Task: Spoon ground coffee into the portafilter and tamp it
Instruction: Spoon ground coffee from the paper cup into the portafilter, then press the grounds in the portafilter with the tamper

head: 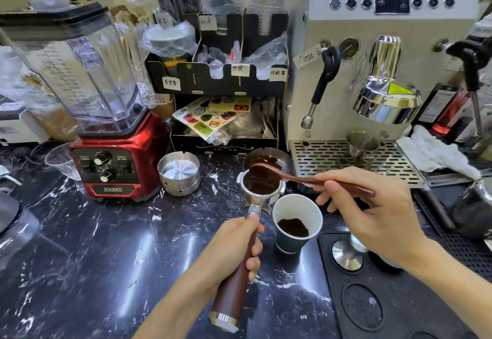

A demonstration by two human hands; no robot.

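Best to tip the wooden spoon (pixel 271 172) slowly, right over the basket's middle, so the ground coffee (pixel 259 182) mounds without spilling. The left hand (pixel 234 248) is wrapped around the portafilter (pixel 262 192) handle, holding it above the dark surface (pixel 106 232). The right hand (pixel 372 205) pinches the spoon's handle, its bowl at the basket's far rim. The paper cup (pixel 296 221) of grounds stands just beside the portafilter, below the right hand.

The left hand (pixel 234 245) grips the portafilter (pixel 262 186) by its brown handle above the dark marble counter (pixel 93 245). The right hand (pixel 372 213) holds a wooden spoon (pixel 292 176) of ground coffee (pixel 261 181) over its basket, beside a paper cup (pixel 295 221).
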